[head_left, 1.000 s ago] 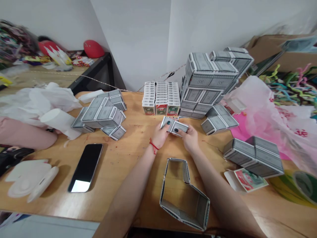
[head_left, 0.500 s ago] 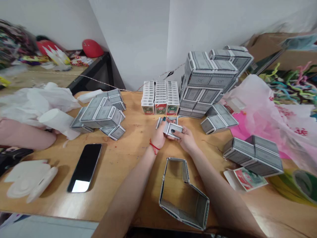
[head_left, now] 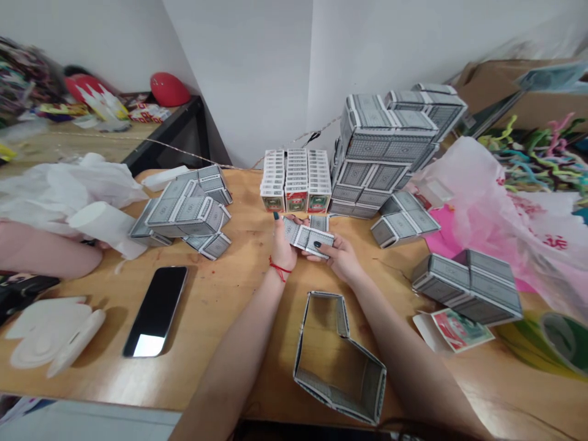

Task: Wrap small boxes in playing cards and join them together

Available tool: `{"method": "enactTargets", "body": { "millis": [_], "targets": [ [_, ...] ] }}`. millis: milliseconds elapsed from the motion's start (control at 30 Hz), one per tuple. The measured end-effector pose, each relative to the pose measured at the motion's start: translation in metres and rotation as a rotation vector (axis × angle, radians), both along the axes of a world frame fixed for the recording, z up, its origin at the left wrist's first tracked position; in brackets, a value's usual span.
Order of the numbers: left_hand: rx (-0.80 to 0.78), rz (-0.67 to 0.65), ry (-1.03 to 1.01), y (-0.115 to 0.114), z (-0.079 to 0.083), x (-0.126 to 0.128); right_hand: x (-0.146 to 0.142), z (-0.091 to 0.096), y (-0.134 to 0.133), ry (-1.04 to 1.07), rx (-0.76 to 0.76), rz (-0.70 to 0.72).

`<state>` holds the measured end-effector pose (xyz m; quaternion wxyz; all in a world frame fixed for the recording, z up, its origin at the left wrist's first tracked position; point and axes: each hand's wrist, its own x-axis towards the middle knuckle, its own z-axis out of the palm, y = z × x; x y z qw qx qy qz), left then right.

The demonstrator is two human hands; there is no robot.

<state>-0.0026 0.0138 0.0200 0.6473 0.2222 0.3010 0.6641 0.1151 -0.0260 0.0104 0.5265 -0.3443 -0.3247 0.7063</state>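
The left thumb has lifted off the cards (head_left: pixel 303 236) — so the left hand (head_left: pixel 284 248) loosely cradles them, while the right hand (head_left: pixel 345 261) pinches their three-o'clock end, apparently steadying the handling. They're at twelve o'clock from the card frame (head_left: pixel 342 320).

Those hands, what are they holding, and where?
Gray-patterned cards: the right hand grips their right end, thumb on top; the left hand supports their left end.

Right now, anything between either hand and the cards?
Nothing visible: the left hand and right hand are both on the cards. The open card frame lies nearer the wearer, not in between.
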Motion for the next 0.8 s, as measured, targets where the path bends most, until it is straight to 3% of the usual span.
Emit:
{"method": "enactTargets", "body": {
  "millis": [167,267,400,567,800],
  "targets": [
    [-0.004,0.057,-0.008,0.006,0.000,-0.014,0.004,0.000,0.001,-0.051,0.001,-0.054],
    [-0.055,-0.006,0.043,0.010,-0.003,-0.024,0.007,-0.001,0.003,-0.086,0.013,-0.120],
    [-0.111,-0.106,0.211,0.010,-0.005,-0.023,0.013,-0.002,0.006,-0.108,0.051,-0.243],
    [-0.135,-0.118,0.416,0.008,-0.006,-0.016,0.020,-0.006,0.010,-0.178,0.106,-0.389],
    [-0.027,-0.133,0.614,0.007,-0.008,-0.019,0.022,-0.006,0.010,-0.244,0.134,-0.342]
  ]
}}
